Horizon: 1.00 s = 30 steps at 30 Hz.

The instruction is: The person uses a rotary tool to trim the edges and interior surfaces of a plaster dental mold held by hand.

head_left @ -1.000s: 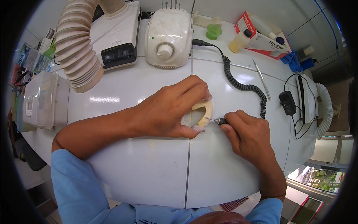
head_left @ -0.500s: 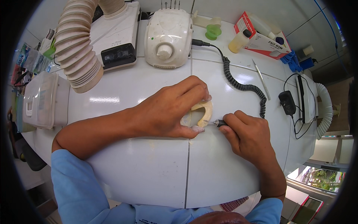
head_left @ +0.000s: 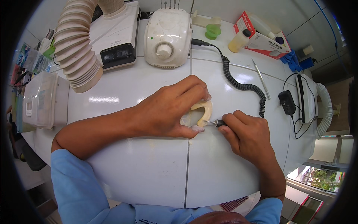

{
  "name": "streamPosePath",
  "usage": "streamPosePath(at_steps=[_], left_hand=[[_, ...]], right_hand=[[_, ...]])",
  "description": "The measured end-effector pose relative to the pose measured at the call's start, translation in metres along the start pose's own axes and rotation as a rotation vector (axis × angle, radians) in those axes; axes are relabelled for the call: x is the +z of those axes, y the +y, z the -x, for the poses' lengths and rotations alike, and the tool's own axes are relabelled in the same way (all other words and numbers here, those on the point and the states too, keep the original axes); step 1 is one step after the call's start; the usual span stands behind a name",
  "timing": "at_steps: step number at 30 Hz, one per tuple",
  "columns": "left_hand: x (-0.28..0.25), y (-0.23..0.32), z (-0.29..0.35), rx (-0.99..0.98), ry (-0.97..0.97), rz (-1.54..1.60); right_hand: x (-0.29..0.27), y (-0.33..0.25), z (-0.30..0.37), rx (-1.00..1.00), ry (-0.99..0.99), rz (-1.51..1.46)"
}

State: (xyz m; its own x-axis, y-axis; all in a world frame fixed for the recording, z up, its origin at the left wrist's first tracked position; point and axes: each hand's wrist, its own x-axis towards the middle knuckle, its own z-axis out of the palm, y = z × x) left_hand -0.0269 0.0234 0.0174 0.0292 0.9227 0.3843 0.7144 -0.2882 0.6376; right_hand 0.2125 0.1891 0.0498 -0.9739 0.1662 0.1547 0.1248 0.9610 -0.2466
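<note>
1 white tiled worktop (head_left: 149, 168) spreads beneath the left hand (head_left: 167, 108), pinching, and the right hand (head_left: 248, 134), curled in a grip. Pinched by the left near mid-worktop, a cream horseshoe-shaped piece (head_left: 208, 110) bows rightward, its visible limb slanting down-left. Gripped by the right, a rotary handpiece (head_left: 220, 123) has its long axis nearly level, its metal bur (head_left: 211, 122) pointing left at that limb

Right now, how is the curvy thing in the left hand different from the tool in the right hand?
The curved piece is pale yellow; the handheld tool shows black and silver.
The curved piece bends around a gap; the tool's visible end is straight, with a thin tip.
Both are held: one by the left hand, one by the right hand.
</note>
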Motion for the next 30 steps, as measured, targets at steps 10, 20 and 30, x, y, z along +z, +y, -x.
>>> streamPosePath(at_steps=[10,20,30], left_hand=[[0.0001,-0.0002,0.0003,0.001,-0.002,0.001],[-0.0007,-0.0003,0.0003,0.009,0.001,-0.002],[-0.0004,-0.0002,0.0002,-0.001,-0.005,0.01]], right_hand=[[0.0005,-0.0004,-0.0003,0.014,0.002,0.006],[-0.0017,0.0013,-0.0015,-0.022,-0.019,-0.002],[-0.0008,0.002,-0.0007,0.004,0.002,-0.009]])
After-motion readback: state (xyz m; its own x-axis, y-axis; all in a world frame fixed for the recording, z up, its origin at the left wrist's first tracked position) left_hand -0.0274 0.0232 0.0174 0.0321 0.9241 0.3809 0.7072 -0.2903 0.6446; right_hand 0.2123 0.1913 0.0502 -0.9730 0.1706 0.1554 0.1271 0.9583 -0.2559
